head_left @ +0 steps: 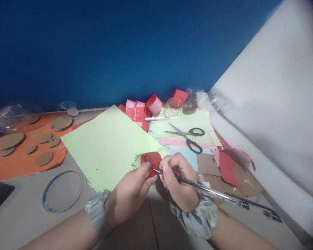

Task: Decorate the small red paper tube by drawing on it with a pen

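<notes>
My left hand (131, 189) is closed around a small red ribbed cap (151, 161), pressing it onto a light green paper sheet (106, 142). My right hand (177, 180) grips a thin pen (206, 187), with its tip touching the base of the cap. A clear watch sits on my left wrist and a patterned scrunchie on my right wrist. The green sheet's near edge is ragged beside the cap.
Black-handled scissors (190, 137) and a white marker (160, 118) lie on coloured papers behind my hands. An orange sheet (18, 161) with several cardboard discs lies left, a clear ring (62, 191) in front. Red paper pieces and cut plastic bottles stand along the blue wall. White sheet at right.
</notes>
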The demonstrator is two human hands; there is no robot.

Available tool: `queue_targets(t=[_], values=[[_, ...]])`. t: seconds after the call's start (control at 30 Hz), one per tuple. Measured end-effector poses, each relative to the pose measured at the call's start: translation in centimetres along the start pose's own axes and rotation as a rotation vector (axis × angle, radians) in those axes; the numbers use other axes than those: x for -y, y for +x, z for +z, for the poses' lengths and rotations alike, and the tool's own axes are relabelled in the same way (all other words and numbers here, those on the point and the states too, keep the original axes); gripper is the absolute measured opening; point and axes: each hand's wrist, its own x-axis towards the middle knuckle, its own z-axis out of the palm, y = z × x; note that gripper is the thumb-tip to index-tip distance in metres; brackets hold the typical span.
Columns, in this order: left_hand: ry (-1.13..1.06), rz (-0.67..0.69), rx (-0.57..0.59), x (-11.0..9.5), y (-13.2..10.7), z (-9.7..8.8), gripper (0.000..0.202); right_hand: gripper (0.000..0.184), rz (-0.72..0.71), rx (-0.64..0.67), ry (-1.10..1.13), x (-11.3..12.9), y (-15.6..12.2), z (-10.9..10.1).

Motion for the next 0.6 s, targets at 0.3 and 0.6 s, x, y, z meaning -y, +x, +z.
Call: queue_targets(t=[0.3,0.6], values=[[-0.047,0.016,0.027,0.03,0.17,-0.12,0.014,0.025,-0.022,-0.003,-0.014,-0.35,0.02,-0.02],[-0.021,-0.003,-0.005,0.03,0.32,0.01,0.014,0.023,-0.02,0.027,-0.071,-0.54,0.13,-0.08]])
